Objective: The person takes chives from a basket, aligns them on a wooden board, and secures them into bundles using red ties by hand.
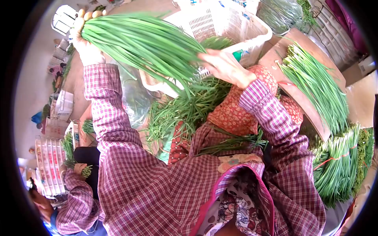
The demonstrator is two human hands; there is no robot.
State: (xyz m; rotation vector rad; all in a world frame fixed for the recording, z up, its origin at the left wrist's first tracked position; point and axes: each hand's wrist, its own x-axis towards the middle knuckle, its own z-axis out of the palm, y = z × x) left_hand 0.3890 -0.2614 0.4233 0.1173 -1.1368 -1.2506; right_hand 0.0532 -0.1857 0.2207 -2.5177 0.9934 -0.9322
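Note:
My left hand [84,45] is closed around the stem end of a long bunch of garlic chives [138,43], held up at the upper left. The green leaves stretch rightward across the view. At their tips is my right hand [226,67], its fingers closed on the leaf ends and slightly blurred. Beneath the bunch, a heap of loose green chives [185,110] lies at my lap, with more strands across the patterned red cloth [230,106].
Behind the bunch stands a white plastic basket [252,31] with greens inside. To the right, chives [315,86] lie on a brown board [271,59], above a tied bundle [338,161]. A plaid-sleeved co-worker [78,200] sits lower left, near stacked white crates [49,165].

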